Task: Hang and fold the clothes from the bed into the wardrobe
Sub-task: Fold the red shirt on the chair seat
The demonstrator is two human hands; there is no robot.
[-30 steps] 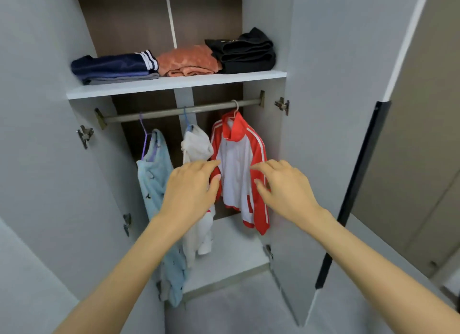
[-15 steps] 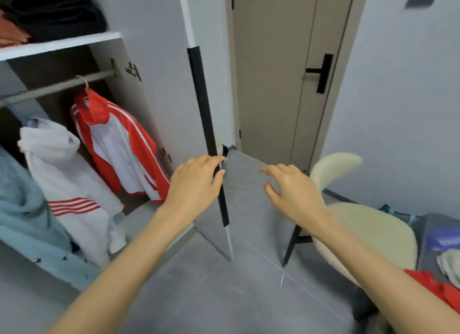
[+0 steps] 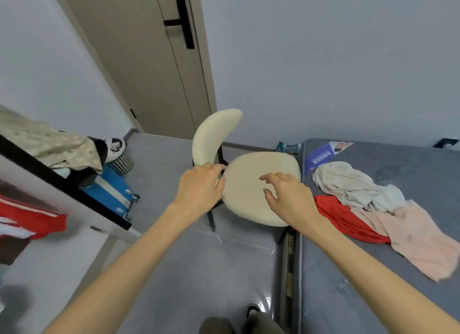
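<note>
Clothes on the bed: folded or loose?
Loose: off-white garment, red garment and pink garment lie crumpled, overlapping, on the bed.

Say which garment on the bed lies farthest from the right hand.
The pink garment, spread rightmost; the red garment and off-white garment lie closer to the right hand.

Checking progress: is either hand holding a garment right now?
No, the left hand and right hand are empty; clothes lie on the bed.
</note>
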